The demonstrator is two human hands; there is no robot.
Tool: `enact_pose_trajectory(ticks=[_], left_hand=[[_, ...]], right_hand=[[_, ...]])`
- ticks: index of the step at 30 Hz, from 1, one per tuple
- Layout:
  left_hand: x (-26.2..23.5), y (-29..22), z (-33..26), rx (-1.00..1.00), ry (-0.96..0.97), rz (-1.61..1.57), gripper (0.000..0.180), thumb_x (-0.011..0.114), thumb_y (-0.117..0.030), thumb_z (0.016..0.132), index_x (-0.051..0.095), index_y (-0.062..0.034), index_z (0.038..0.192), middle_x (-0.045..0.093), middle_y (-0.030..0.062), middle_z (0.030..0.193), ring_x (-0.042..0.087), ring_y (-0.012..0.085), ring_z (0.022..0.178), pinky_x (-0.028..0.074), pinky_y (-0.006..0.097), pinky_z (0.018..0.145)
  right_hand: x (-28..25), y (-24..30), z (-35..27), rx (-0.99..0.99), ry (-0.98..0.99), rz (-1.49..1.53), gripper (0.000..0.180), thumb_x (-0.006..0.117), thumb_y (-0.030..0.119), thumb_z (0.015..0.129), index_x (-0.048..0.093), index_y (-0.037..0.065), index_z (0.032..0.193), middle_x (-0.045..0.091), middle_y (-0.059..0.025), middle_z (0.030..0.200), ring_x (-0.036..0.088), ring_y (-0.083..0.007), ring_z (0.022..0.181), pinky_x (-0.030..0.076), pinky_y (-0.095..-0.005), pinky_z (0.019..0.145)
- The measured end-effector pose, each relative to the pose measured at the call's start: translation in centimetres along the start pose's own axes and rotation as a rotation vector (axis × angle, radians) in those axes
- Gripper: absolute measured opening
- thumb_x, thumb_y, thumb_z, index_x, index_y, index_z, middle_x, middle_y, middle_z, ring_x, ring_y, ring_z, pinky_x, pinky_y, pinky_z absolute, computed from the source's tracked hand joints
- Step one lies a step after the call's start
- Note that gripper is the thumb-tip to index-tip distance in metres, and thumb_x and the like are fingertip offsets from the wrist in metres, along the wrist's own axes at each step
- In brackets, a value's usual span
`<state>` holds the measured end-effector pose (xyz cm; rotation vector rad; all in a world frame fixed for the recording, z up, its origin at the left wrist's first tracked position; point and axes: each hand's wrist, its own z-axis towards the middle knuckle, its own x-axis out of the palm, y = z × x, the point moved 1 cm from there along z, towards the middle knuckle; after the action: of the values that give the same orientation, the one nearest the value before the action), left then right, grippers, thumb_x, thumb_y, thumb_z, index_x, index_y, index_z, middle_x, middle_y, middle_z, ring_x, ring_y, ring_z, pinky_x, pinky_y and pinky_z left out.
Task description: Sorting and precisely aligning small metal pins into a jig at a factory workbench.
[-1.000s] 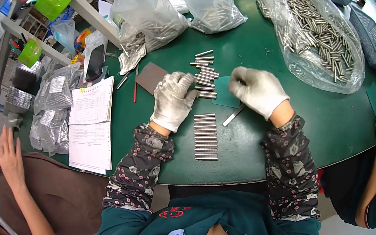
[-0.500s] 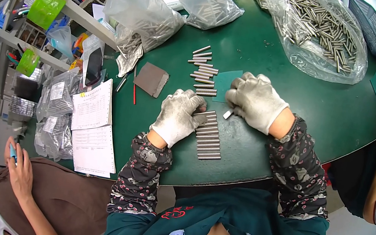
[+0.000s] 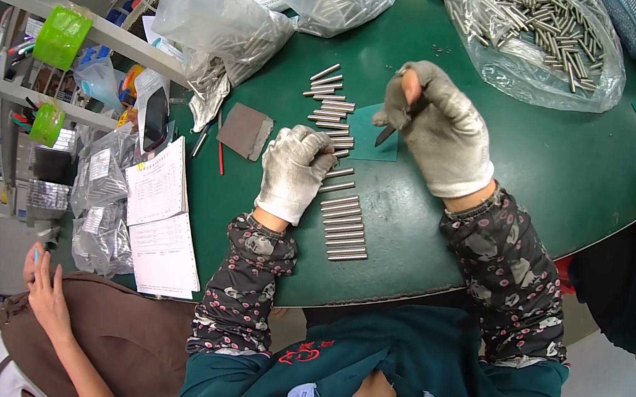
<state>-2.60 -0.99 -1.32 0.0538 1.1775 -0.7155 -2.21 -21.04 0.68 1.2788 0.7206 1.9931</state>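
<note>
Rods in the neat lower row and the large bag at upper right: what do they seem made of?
Rods: apparently metal, perhaps steel; smooth, shiny, with bright highlights along their lengths. Large bag: likely plastic film, see-through with glossy wrinkles.

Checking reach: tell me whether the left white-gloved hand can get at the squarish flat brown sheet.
Probably yes: the left hand is close beside the brown sheet, and nothing visible covers it or blocks the way.
</note>
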Motion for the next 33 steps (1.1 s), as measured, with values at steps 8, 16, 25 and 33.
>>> enact_pose_trajectory(ticks=[8, 16, 25, 33], left_hand=[[0.1, 0.0, 0.0, 0.022, -0.016, -0.035, 0.016, 0.069, -0.007, 0.063, 0.061, -0.0087, 0.077, 0.058, 0.0045, 0.079, 0.054, 0.0253, 0.077, 0.044, 0.037, 0.068], [-0.4, -0.4, 0.1, -0.024, -0.124, -0.055, 0.019, 0.070, -0.007, 0.062, 0.059, -0.0077, 0.078, 0.056, 0.0059, 0.076, 0.054, 0.0252, 0.076, 0.044, 0.036, 0.067], [-1.9, -1.7, -0.3, 0.011, 0.202, -0.001, 0.021, 0.071, -0.012, 0.059, 0.061, -0.0093, 0.077, 0.057, 0.0040, 0.077, 0.053, 0.0240, 0.077, 0.043, 0.035, 0.068], [-0.9, -0.7, -0.2, -0.101, 0.168, -0.091, 0.018, 0.071, -0.012, 0.061, 0.061, -0.0085, 0.075, 0.057, 0.0050, 0.076, 0.054, 0.0249, 0.076, 0.044, 0.036, 0.068]], right_hand=[[0.7, -0.7, 0.1, 0.107, 0.078, -0.062, 0.047, 0.048, 0.038, 0.083, 0.039, 0.004, 0.052, 0.039, -0.0061, 0.055, 0.036, -0.0143, 0.049, 0.033, -0.0247, 0.054], [0.4, -0.1, 0.1, 0.205, 0.052, -0.203, 0.037, 0.045, 0.028, 0.084, 0.041, 0.004, 0.055, 0.041, -0.0061, 0.055, 0.044, -0.0148, 0.052, 0.034, -0.0251, 0.054], [0.5, 0.0, 0.1, 0.239, 0.036, -0.202, 0.035, 0.045, 0.028, 0.084, 0.044, 0.004, 0.058, 0.042, -0.0051, 0.055, 0.047, -0.0157, 0.054, 0.036, -0.0245, 0.054], [0.5, -0.1, 0.0, 0.223, 0.054, -0.251, 0.034, 0.044, 0.025, 0.083, 0.042, 0.004, 0.055, 0.042, -0.0044, 0.053, 0.048, -0.0162, 0.053, 0.035, -0.0245, 0.053]])
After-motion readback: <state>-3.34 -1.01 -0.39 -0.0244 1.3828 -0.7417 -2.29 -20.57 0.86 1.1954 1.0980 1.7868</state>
